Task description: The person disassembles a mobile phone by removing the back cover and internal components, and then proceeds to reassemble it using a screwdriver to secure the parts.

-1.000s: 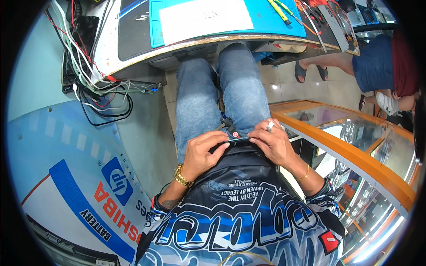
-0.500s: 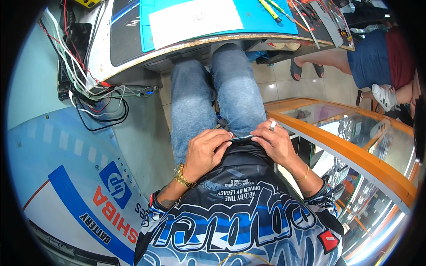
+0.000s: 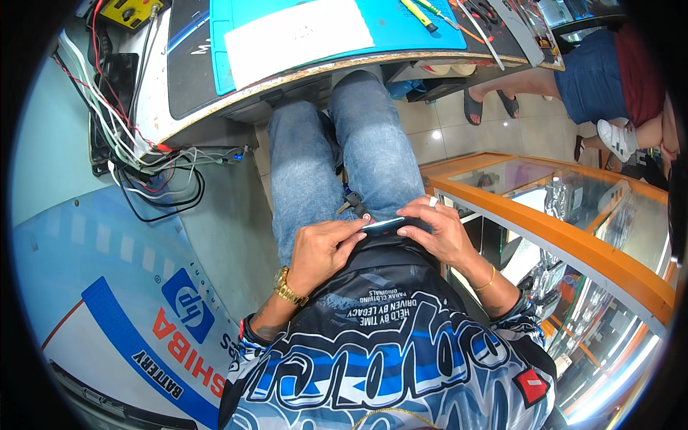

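Observation:
A slim dark phone [image 3: 384,226] is held level above my lap and seen almost edge-on, with a pale line along its rim. My left hand [image 3: 321,247] pinches its left end between thumb and fingers. Its right end is gripped by my right hand [image 3: 438,235], thumb below and index finger along the top. The phone's face is mostly hidden from this angle. Just beyond it, a key [image 3: 347,207] with a dark fob hangs against my jeans [image 3: 380,136].
Ahead is a workbench with a blue mat [image 3: 401,34], a white sheet [image 3: 297,39], a yellow-green pen-shaped tool [image 3: 418,14] and a yellow device [image 3: 129,13]. Cables [image 3: 154,168] hang at left. An orange-framed glass case [image 3: 545,222] stands right; another person [image 3: 595,82] is beyond it.
The phone has tilted slightly, so a bit more of its surface shows between my hands. My right fingers have spread a little along it. The whole view has shifted slightly.

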`<act>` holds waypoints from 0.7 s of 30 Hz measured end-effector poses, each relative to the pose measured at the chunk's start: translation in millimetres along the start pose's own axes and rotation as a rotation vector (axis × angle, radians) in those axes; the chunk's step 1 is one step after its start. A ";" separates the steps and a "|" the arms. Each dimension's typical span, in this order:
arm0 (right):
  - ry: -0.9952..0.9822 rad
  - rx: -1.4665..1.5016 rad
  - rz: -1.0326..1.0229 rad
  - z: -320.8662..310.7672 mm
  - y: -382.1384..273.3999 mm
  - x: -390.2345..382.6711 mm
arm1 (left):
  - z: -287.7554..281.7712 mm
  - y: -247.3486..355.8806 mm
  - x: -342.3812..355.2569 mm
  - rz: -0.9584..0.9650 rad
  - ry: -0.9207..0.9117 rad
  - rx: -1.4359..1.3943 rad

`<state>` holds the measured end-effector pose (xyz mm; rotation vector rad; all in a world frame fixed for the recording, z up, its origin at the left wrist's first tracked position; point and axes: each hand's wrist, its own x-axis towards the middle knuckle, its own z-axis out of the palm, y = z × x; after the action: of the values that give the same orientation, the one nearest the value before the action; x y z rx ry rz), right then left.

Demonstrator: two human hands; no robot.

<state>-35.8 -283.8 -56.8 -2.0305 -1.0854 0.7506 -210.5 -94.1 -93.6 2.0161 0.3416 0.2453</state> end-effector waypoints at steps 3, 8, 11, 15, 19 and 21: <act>0.053 0.094 0.031 3.5 -3.1 2.9 | -3.9 -1.2 1.3 -0.032 0.005 -0.065; 0.109 0.246 0.159 4.9 -12.0 39.6 | -29.4 -3.6 18.3 -0.440 -0.154 -0.414; 0.015 0.492 0.337 9.0 9.5 74.5 | -52.0 -13.9 44.9 -0.600 -0.391 -0.750; -0.088 0.663 0.491 0.9 22.8 101.7 | -53.2 -40.6 59.3 -0.613 -0.463 -1.005; -0.102 0.698 0.514 -6.0 26.1 97.9 | -52.2 -39.1 61.9 -0.609 -0.513 -1.041; -0.079 0.726 0.512 -7.6 23.4 94.6 | -48.0 -38.4 62.6 -0.585 -0.515 -1.042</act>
<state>26.0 -213.9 -86.1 -1.6337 -0.2311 1.2693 -172.1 -16.0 -104.8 0.8418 0.3518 -0.3982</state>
